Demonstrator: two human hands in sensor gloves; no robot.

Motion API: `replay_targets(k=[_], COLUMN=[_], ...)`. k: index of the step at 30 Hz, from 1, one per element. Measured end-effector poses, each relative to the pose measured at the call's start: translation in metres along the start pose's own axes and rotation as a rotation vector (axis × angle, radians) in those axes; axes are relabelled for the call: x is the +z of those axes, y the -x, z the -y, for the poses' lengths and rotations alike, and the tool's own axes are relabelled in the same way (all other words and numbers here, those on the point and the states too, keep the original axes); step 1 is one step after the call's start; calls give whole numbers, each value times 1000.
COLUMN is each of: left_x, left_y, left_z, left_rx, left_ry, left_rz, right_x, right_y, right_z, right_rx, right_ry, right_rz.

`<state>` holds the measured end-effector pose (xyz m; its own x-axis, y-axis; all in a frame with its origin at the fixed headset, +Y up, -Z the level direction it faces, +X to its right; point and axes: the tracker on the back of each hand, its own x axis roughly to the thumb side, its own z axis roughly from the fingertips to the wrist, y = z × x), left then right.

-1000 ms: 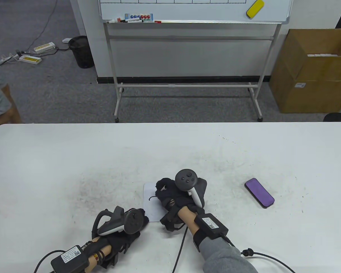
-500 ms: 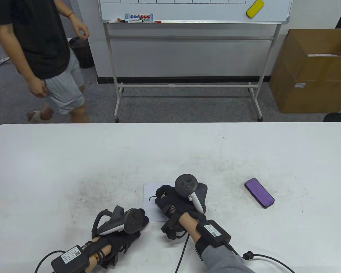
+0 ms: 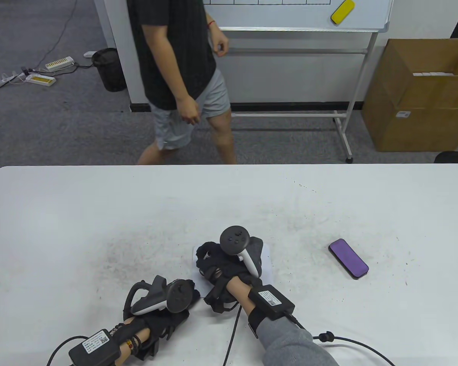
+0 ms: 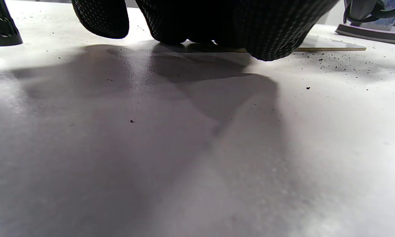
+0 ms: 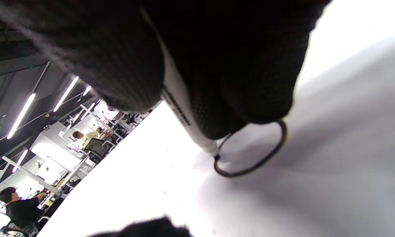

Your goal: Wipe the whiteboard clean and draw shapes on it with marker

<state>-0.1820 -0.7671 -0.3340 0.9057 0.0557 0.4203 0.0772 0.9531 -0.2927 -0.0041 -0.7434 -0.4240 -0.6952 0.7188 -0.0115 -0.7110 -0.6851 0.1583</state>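
**Marker tip on the small whiteboard, a round outline under it**

No writing can be read in any view: the white labels on the black wrist boxes carry a code square and text too small to make out, and the dark band printed along the marker [image 5: 179, 108] is blurred.

The cardboard box [image 3: 416, 95] on the floor at the right stands open, with a row of small white boxes showing along its inner edge. A dark bin [image 3: 108, 68] stands on the floor at the left; its contents cannot be seen.

The small whiteboard [image 3: 267, 259] lies flat on the table [image 3: 99, 206], mostly hidden in the table view under the right hand [image 3: 229, 263]. Only the right wrist view shows that this hand's fingers are curled around the white marker, whose tip touches the board at the end of a dark, nearly closed loop [image 5: 260, 158]. The left hand [image 3: 175, 301] rests just beside the board's near left corner; the left wrist view shows its gloved fingertips [image 4: 266, 42] bent down onto the table at the board's thin edge, holding nothing.

A purple eraser [image 3: 348, 258] lies well to the right. Behind the table a person [image 3: 175, 68] stands before a large wheeled whiteboard [image 3: 290, 15] bearing a yellow eraser [image 3: 342, 11].
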Motion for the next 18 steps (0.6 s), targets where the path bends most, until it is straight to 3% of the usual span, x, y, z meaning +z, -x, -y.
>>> replay_targets(k=[9,18], left_x=[0,0], left_y=[-1,-2], left_z=[0,0], left_rx=[-10,-19], left_ry=[-4,13], left_rz=[-1,-6], right_x=[4,9], right_y=[34,51], right_z=[44,43], right_rx=[-23,-21], right_ry=[96,98], right_rz=[-48,-57])
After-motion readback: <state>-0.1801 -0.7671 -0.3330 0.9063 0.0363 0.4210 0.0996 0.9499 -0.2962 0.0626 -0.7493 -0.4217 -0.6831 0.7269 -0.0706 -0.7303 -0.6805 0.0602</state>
